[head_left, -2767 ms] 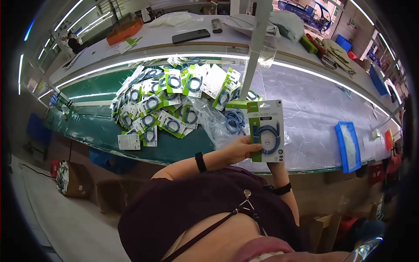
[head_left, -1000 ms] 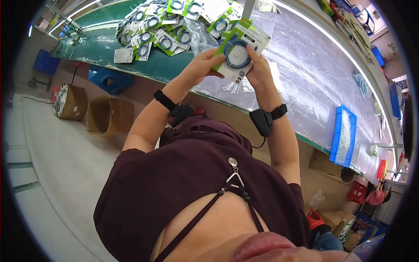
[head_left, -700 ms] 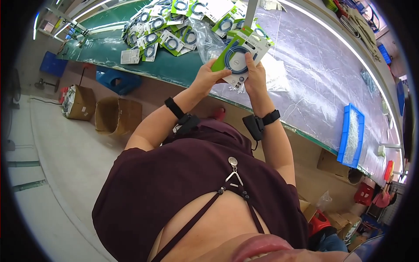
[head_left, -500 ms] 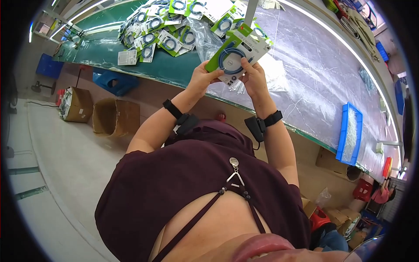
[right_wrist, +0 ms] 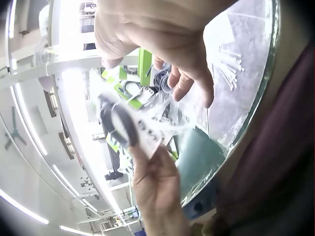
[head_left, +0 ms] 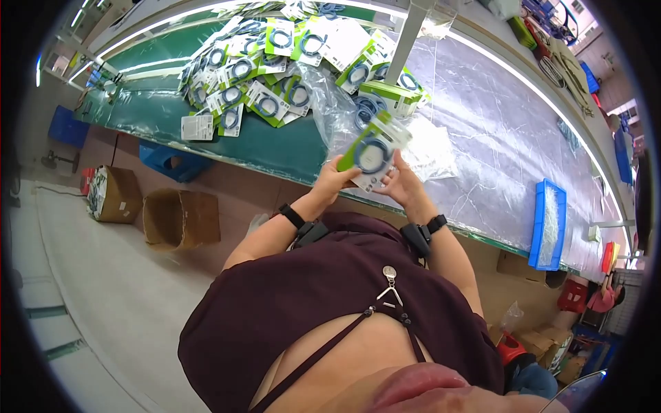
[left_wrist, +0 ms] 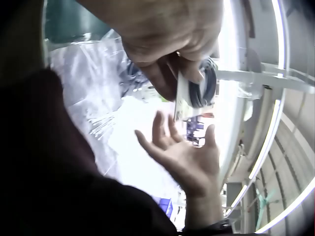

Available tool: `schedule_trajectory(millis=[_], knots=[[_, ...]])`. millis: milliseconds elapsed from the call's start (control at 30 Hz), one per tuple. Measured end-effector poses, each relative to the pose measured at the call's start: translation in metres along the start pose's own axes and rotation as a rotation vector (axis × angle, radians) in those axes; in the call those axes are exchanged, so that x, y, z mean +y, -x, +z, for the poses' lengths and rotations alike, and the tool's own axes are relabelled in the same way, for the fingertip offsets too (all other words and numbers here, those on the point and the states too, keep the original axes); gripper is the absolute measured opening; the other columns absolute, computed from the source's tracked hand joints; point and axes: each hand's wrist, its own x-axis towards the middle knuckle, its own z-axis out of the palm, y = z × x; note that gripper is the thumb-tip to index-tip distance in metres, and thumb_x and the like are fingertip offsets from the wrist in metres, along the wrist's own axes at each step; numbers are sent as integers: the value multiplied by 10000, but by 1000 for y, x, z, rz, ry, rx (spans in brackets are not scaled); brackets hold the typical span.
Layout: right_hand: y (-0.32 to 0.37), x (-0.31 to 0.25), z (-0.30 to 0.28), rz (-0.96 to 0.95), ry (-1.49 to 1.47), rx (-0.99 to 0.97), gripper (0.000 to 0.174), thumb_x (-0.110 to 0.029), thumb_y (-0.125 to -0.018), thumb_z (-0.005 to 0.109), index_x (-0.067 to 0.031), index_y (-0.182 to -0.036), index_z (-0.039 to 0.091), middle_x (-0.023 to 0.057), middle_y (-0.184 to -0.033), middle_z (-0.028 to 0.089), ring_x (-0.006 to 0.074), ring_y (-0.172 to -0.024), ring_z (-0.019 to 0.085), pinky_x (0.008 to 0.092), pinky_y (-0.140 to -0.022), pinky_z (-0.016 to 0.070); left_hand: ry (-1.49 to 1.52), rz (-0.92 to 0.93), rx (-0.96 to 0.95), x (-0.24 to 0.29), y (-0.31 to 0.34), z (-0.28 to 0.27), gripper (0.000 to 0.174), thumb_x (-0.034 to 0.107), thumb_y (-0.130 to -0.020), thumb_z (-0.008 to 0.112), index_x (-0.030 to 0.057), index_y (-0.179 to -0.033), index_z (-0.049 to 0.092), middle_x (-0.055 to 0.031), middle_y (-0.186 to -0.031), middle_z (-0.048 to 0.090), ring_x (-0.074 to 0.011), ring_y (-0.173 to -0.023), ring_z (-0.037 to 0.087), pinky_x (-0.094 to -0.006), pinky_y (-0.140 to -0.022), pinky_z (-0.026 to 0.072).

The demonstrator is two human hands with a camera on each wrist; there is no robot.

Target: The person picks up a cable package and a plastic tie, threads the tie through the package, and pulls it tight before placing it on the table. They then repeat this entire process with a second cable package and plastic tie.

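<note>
My left hand (head_left: 330,180) holds a carded USB-C cable pack (head_left: 372,155) by its lower left side, thumb on the front. The card is white and green with a coiled blue cable on it, and it leans above the table's front edge. My right hand (head_left: 405,184) is beside the card's lower right, its fingers spread. In the left wrist view that right hand (left_wrist: 189,162) shows an open palm, apart from the card (left_wrist: 182,101). The right wrist view has the left hand (right_wrist: 157,182) pinching the blurred card's lower corner.
A heap of similar cable packs (head_left: 241,69) covers the green mat. Nearby lie a clear plastic bag (head_left: 327,103), loose blue cables (head_left: 367,110), a stack of green-and-white cards (head_left: 392,100) below a metal post (head_left: 407,48), white ties (right_wrist: 229,64) and a blue tray (head_left: 536,227).
The right hand has let go of the card and opened beside it; earlier both hands held it. The card sits lower towards the body, and the head view has shifted.
</note>
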Motion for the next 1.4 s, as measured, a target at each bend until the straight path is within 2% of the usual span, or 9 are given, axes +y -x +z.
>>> schedule_trajectory(millis=[200,400,533,767,933,1100,1167,1300,1400], knots=[[17,-15,-67,-25,-43,160,354,-287,-919,540,-91,-1209,488,52,-1009,572,203,-944,566,452,-893,458,65,100,66,68,-99,-51,307,72,-871,576,34,-1150,454,-72,-1012,598,-189,-842,639,-334,-691,579],[46,10,-111,-101,-190,282,296,-225,-925,530,-80,-1182,507,53,-992,582,182,-901,573,396,-856,478,-573,589,541,191,-197,-50,265,66,-837,605,-50,-1028,463,-131,-915,566,-197,-743,626,-315,-554,570],[56,27,-120,-117,-306,336,282,-194,-925,528,-66,-1175,509,52,-967,589,175,-863,579,374,-834,487,-201,511,462,171,-293,-146,279,14,-817,613,-51,-1038,455,-148,-932,567,-236,-754,631,-354,-594,597],[29,22,-124,-114,-282,381,290,-181,-904,565,-47,-1156,515,46,-943,586,154,-805,582,329,-785,500,-143,358,454,138,-299,-199,312,2,-816,613,-53,-1066,436,-153,-959,566,-245,-762,634,-362,-604,593],[-44,-7,-94,-137,413,239,275,-142,-898,561,-17,-1141,527,46,-943,585,121,-794,570,270,-738,490,-448,352,487,141,-306,-186,486,99,-812,654,-86,-1180,396,-174,-1055,528,-266,-893,601,-351,-672,561],[-162,-32,-85,-211,732,141,219,-154,-871,582,-9,-1035,590,47,-906,600,107,-777,576,252,-687,492,-778,578,634,128,-284,-226,661,187,-780,704,-80,-1277,359,-200,-1120,482,-260,-1058,504,-346,-838,475],[-210,-32,-89,-486,1144,227,173,-158,-838,613,-39,-963,604,66,-875,599,161,-723,597,298,-633,498,-974,626,681,124,-207,-176,558,185,-777,699,-45,-1216,442,-168,-1060,508,-230,-1062,475,-345,-905,403],[-271,-26,-80,-916,1518,382,170,-169,-797,638,-70,-915,568,105,-842,585,264,-690,612,390,-586,487,-946,313,390,59,-65,-134,241,100,-835,617,3,-1049,562,-102,-1060,534,-195,-969,537,-300,-856,443],[-283,-26,-69,-812,1672,396,242,-195,-777,656,-82,-944,521,120,-886,570,328,-718,608,422,-591,484,-743,10,476,18,30,-113,234,77,-877,572,7,-1100,562,-67,-1068,570,-143,-954,563,-269,-811,470]])
